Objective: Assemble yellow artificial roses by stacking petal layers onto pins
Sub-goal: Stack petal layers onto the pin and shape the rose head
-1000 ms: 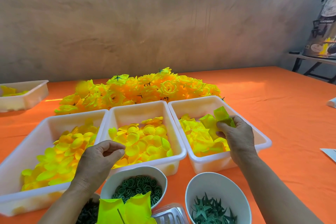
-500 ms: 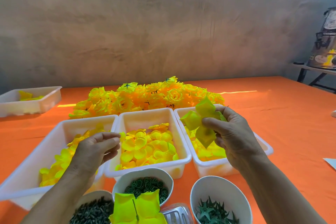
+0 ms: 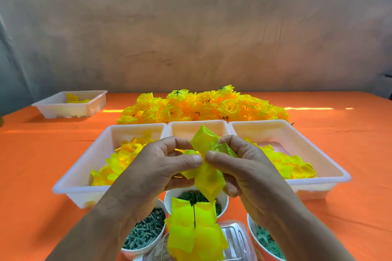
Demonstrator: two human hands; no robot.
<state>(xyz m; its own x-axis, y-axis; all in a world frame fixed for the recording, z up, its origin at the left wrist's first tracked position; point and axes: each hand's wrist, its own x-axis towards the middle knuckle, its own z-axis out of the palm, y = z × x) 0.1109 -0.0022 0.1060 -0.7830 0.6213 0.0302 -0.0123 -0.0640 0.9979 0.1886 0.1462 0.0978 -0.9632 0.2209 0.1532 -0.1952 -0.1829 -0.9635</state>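
Observation:
Both hands meet in the middle of the view over the trays. My left hand (image 3: 157, 167) and my right hand (image 3: 239, 167) pinch one yellow-green petal layer (image 3: 209, 180) between thumbs and fingers, its lobes sticking out above and below. Beneath them a thin dark pin (image 3: 194, 216) stands upright through a stack of yellow petal layers (image 3: 196, 237) at the bottom edge. Three white trays hold loose yellow petals: left tray (image 3: 89, 167), middle tray (image 3: 191, 127), right tray (image 3: 314, 154). A heap of finished yellow roses (image 3: 203, 106) lies behind them.
White bowls sit near the front: green rod-shaped pieces (image 3: 146, 231), green rings (image 3: 191, 196), green star-shaped pieces (image 3: 267, 241). A clear plastic object (image 3: 235, 239) lies beside the pin. Another white tray (image 3: 70, 105) stands at the far left on the orange tablecloth (image 3: 339, 133).
My right hand lifted a petal layer out of the right tray and carried it to the centre. My left hand left the tray and joined it, now pinching the same layer.

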